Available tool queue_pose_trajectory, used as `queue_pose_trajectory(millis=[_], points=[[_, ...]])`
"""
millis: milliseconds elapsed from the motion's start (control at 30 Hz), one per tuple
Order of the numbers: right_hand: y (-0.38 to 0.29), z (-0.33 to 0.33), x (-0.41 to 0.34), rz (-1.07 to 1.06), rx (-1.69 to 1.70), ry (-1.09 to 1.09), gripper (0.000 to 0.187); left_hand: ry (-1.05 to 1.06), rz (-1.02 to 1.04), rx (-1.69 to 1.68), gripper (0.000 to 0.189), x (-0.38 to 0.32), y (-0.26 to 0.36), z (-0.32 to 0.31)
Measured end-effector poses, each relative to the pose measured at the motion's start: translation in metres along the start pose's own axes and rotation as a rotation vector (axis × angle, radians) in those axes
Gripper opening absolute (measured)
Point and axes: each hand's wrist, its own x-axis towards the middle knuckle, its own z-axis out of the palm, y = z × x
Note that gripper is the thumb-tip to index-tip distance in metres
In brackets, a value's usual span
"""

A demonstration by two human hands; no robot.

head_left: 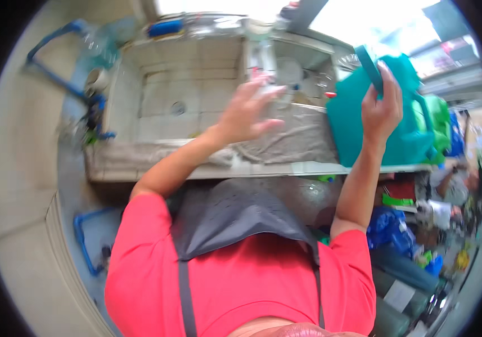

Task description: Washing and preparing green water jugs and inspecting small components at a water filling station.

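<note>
My right hand [382, 105] is closed around the flat raised handle [369, 69] of a large teal plastic container [352, 122]. The container sits at the right part of the tiled counter. Over the front of the divider between two sink basins, my left hand [249, 109] is spread, its fingers apart and slightly blurred; I see nothing held in it. To its left lies the wide tiled sink basin [198, 122] with a round drain [177, 108]. Right of it, the smaller basin [304, 46] has a pale round dish [290, 71] in it.
Grey wet cloth [304, 139] covers part of the counter's front edge. Blue pipes [55, 80] run along the left wall. Green and blue plastic bags [436, 122] stand beyond the teal container. Another person [451, 183] is at the far right, near clutter.
</note>
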Motion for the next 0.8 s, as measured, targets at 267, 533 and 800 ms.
queue_pose_trajectory(millis=[267,533,800], points=[[0.092,-0.028,0.084,0.225,-0.835,-0.323,0.064,-0.447,-0.66,0.262,0.061,-0.139,-0.17,-0.08],[0.133,-0.034,0.086,-0.028,-1.092,-0.368,0.096,-0.605,-0.841,0.487,0.067,-0.154,-0.29,-0.111],[0.015,0.075,-0.076,-0.056,-0.308,-0.282,0.058,-0.861,-1.065,0.388,0.069,-0.215,-0.385,-0.102]])
